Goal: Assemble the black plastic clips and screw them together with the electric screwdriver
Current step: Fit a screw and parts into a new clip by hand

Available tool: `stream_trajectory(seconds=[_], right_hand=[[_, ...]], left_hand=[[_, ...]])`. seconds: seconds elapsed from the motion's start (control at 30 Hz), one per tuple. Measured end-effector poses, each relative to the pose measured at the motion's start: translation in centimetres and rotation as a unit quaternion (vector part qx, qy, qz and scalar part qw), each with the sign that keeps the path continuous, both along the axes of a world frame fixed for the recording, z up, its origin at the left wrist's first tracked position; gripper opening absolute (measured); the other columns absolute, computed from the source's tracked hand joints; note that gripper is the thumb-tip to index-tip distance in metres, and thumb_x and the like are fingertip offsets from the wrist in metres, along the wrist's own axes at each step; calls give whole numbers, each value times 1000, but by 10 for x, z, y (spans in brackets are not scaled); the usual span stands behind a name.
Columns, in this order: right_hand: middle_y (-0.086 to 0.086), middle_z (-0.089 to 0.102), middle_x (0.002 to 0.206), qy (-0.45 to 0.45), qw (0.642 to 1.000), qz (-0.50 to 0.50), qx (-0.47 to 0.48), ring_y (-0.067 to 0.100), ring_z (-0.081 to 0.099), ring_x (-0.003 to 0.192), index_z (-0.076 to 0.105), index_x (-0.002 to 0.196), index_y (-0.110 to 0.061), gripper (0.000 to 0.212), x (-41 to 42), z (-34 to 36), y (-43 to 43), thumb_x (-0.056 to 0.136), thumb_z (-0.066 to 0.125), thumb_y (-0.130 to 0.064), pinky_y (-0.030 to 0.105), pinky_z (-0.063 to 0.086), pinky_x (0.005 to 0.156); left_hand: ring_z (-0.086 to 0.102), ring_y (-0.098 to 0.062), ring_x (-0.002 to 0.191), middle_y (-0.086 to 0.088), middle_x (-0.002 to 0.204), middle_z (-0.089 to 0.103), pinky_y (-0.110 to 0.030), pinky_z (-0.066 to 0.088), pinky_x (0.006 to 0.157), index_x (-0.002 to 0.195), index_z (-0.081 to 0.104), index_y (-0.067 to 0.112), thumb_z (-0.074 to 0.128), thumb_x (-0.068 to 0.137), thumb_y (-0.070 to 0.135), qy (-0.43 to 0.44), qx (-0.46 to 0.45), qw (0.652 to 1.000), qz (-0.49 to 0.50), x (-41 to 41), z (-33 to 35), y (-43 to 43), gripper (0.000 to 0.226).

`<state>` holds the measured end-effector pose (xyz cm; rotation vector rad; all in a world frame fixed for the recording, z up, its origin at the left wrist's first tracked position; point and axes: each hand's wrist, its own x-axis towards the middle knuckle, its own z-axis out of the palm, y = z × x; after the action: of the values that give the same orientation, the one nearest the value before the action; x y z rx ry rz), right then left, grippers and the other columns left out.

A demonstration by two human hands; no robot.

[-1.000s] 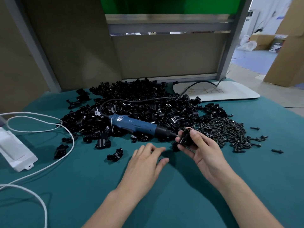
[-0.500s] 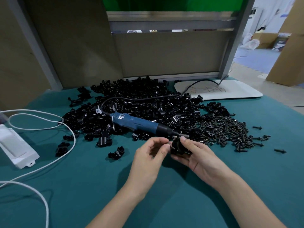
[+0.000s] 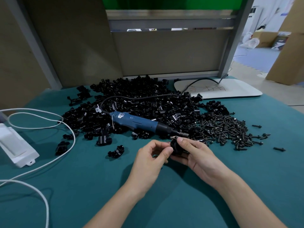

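- Head view: the right hand [image 3: 195, 155] grips a black clip [image 3: 176, 148] just above the green bench [image 3: 98, 186], fingers curled under it and thumb on top.
- The left hand [image 3: 151, 160], fingers curled, pinches the clip's left side with thumb and forefinger.
- The blue electric screwdriver [image 3: 138, 123] lies untouched just beyond the hands, its tip pointing right, resting on the pile of clips [image 3: 139, 99].
- A heap of black screws [image 3: 227, 129] lies right of the pile.
- A white box [image 3: 14, 145] and a white cable [image 3: 69, 142] lie at the far left.
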<state>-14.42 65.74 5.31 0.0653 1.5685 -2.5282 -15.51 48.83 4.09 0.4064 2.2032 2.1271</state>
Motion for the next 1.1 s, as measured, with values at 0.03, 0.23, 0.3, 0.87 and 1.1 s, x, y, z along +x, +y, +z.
stream_trajectory(seconds=[0.03,0.23,0.3,0.87,1.1], right_hand=[[24,72,120,2,1000,1,4,30,72,110,74,110,4,36,0,-1,0,91,66,-25,34,60,87],[23,74,114,4,1000,-7,3,31,73,108,68,115,10,43,0,-3,0,89,66,-24,35,61,85],[25,73,116,6,1000,-4,2,31,73,107,68,115,9,41,0,-2,0,90,65,-24,35,61,84],[19,76,111,28,999,-3,19,27,74,106,81,101,-9,24,0,-4,-3,90,68,-26,33,61,84],[19,75,115,31,999,-3,26,28,72,110,79,106,-8,26,0,-6,-1,90,69,-27,36,60,88]], left_hand=[[67,-1,84,14,97,75,-23,54,73,92,72,20,73,92,23,0,-10,1000,2,0,0,0,2],[56,3,70,20,76,67,-16,43,68,81,64,27,70,93,40,14,-91,996,3,4,-1,-1,18],[60,2,83,21,89,68,-12,44,74,88,64,29,68,95,31,34,-100,994,-8,4,0,-1,8],[62,-4,91,17,97,65,-13,46,78,92,65,31,68,95,19,79,-130,988,-19,7,1,-7,13],[58,0,74,19,86,68,-11,41,64,90,62,35,57,98,50,54,-168,984,9,7,-1,-8,18]])
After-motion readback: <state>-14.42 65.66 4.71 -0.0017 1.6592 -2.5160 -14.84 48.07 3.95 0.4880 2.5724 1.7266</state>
